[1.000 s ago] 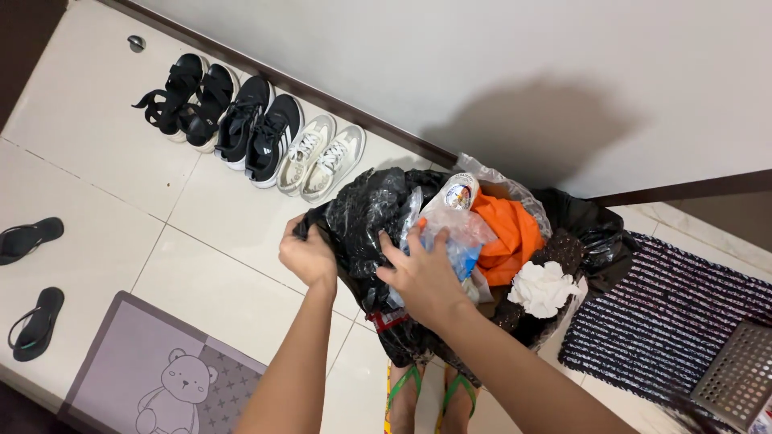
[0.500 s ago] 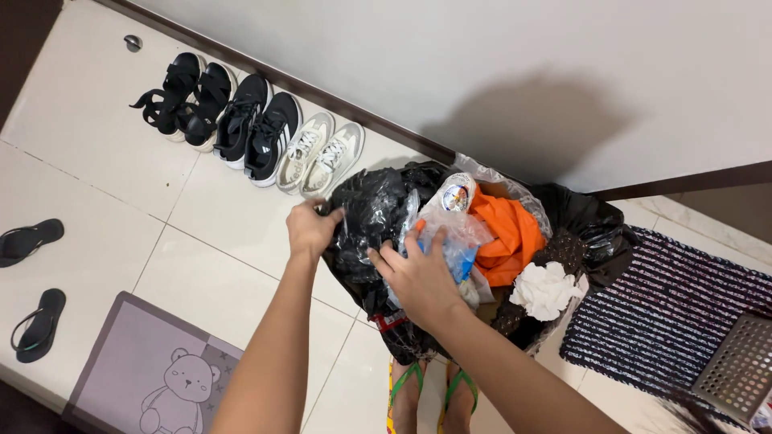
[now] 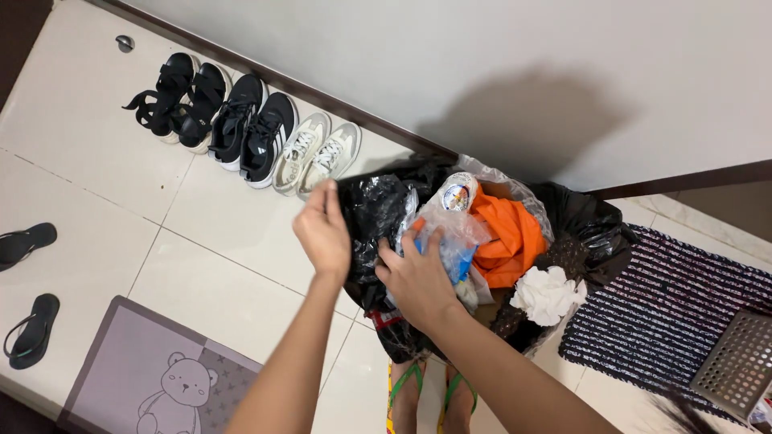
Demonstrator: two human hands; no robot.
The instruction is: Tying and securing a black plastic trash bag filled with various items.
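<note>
Bright even indoor light, soft shadow cast on the wall (image 3: 515,120) (behind the bag), sharp focus, mild edge distortion
</note>
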